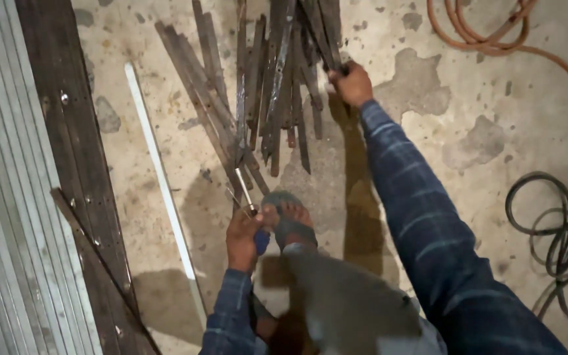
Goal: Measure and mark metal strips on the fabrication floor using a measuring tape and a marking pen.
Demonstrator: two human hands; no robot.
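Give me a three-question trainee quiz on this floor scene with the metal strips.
1. True or false: the right hand grips the end of a dark metal strip from the pile.
2. What does the left hand hold? A) a small tool with a blue handle B) a coil of hose C) a brick
3. Which colour is the hose at the top right corner of the concrete floor?

Key: 1 true; 2 A; 3 orange.

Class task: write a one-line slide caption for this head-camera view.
Right hand grips a dark metal strip from the floor pile; left hand holds a small tool.
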